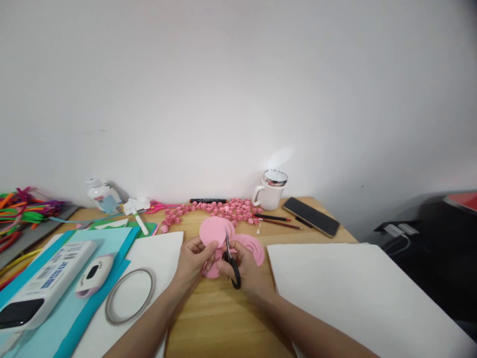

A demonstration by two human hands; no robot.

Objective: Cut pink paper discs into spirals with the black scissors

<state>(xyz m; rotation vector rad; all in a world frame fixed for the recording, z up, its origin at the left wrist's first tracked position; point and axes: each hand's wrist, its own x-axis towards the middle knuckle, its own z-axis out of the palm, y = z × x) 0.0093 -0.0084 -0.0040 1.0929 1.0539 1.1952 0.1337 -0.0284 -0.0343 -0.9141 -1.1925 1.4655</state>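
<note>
Between the thumb and fingers of my left hand (196, 258) is a pink paper circle (213, 230), held upright above the table. My right hand (244, 266) grips a pair of black-handled scissors (235, 272), whose blades point up at the circle's right edge. Whether the blades are apart is too small to tell. Behind and below the hands lie more pink paper circles (255, 248), some overlapping. A heap of small rolled pink paper flowers (236, 211) spreads along the back of the table.
A white mug (271, 191), pencils (279, 223) and a phone (312, 216) stand or lie back right. White boards (350, 293) flank the hands. At left are a tape roll (112, 301), a glue gun-like white device (48, 283), blue sheets (112, 243), a bottle (103, 196) and pipe cleaners (26, 211).
</note>
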